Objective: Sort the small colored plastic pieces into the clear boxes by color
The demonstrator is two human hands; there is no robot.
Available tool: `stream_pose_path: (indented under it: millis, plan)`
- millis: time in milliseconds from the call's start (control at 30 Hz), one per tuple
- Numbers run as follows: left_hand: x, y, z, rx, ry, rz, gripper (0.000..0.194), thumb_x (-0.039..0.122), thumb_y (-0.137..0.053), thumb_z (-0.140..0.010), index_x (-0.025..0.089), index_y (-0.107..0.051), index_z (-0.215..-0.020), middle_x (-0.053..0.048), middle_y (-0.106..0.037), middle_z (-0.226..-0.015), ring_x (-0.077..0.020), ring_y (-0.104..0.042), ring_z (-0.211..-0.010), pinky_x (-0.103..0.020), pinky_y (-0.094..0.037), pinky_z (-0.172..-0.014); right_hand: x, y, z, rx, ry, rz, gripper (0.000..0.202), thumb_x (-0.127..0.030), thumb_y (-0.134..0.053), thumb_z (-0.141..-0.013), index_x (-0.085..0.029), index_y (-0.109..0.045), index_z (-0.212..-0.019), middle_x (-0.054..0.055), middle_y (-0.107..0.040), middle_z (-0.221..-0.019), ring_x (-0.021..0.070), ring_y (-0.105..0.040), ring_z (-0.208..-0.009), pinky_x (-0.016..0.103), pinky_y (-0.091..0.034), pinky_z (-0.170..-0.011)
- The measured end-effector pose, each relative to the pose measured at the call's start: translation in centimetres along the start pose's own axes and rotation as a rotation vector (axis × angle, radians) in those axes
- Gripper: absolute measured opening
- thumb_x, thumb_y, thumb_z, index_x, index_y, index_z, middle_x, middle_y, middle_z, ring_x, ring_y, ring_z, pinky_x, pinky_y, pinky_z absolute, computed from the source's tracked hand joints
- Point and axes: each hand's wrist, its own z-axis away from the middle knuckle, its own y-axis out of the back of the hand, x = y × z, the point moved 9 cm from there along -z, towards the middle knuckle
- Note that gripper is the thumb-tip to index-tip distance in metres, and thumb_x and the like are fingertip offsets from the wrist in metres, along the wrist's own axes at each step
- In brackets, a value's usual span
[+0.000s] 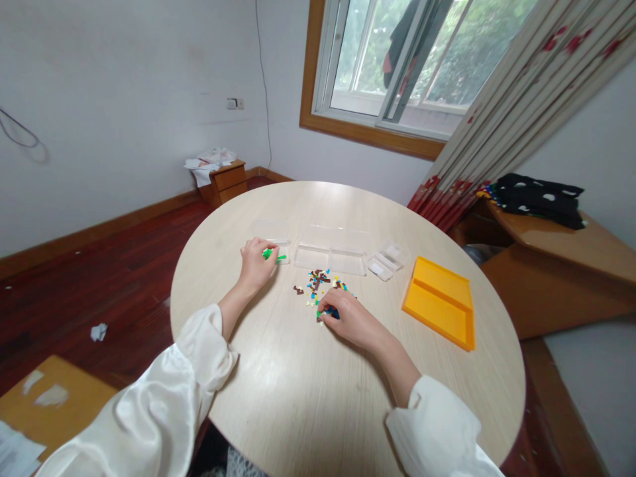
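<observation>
My left hand (256, 264) is at the near-left clear plastic box, its fingers curled together around small green toy bricks (281, 257). Some of the green may lie in the box itself; the fingers partly hide it. My right hand (348, 317) reaches over the near side of a loose pile of tiny building bricks (318, 278), brown, blue, yellow, white and green. Its thumb and fingertips pinch at a small green brick (318, 315), and dark blue pieces show beneath the palm.
A clear two-part box (348, 262) stands behind the pile, with a smaller clear lidded case (386, 262) to its right. Farther right lies a yellow two-compartment tray (440, 305). All rest on a round wooden table (308, 411). A side desk (571, 265) stands beyond the right edge.
</observation>
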Motion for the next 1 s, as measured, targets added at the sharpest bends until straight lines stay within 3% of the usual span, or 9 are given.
stream_pose_path:
  millis: [433,1000]
  plan:
    - [0.11,-0.18,0.07,-0.018,0.005,-0.007,0.011,0.021,-0.057,-0.079,0.017,-0.064,-0.071,-0.004,-0.063,-0.079,-0.0193,-0.054,-0.08,-0.033,-0.037,-0.074,-0.15,0.07,-0.03,-0.009,0.004,0.01,0.007,-0.012,-0.061,-0.079,-0.016,-0.065,-0.082,0.006,-0.062,-0.085,0.0185,-0.054,-0.088,0.032,-0.041,-0.081]
    - [0.49,-0.25,0.16,-0.024,-0.011,0.003,0.011,0.02,-0.057,-0.078,0.016,-0.064,-0.071,-0.005,-0.063,-0.079,-0.019,-0.054,-0.08,-0.033,-0.038,-0.076,-0.62,-0.09,-0.19,0.028,0.064,0.042,0.017,-0.012,-0.052,-0.086,-0.016,-0.069,-0.088,0.007,-0.063,-0.084,0.0178,-0.055,-0.086,0.032,-0.042,-0.079]
